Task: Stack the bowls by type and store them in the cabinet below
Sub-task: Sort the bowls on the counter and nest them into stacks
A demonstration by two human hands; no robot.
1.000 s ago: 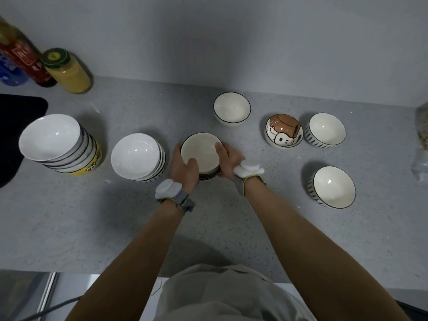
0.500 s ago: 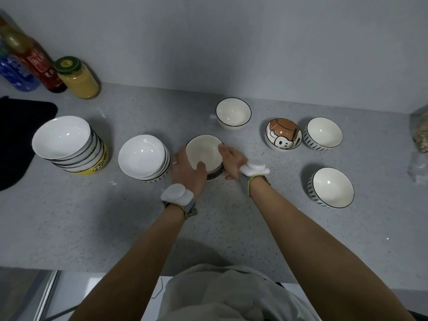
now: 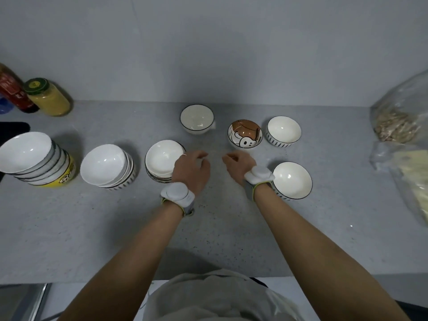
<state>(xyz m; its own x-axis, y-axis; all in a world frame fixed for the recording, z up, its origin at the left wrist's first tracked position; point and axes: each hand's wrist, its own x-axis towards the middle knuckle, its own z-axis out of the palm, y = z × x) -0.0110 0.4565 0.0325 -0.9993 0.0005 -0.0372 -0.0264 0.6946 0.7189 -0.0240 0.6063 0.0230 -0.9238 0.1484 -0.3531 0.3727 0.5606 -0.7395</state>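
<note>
Head view of a grey countertop with sorted and unsorted bowls. Left hand and right hand hover side by side near the centre, fingers loosely curled and holding nothing; the left hand overlaps the right edge of the dark-rimmed stack. Three stacks stand in a row toward 9 o'clock of the hands — the dark-rimmed stack nearest, then the striped stack, then the tall stack with a yellow bowl at its base. Loose bowls: a plain bowl at 12 o'clock, a cartoon bowl at 1 o'clock, a striped far bowl beyond it, and a striped near bowl at 3 o'clock, just beside the right wrist. A yellow jar and a red bottle stand at 10 o'clock — plastic bags lie at 2 o'clock.
</note>
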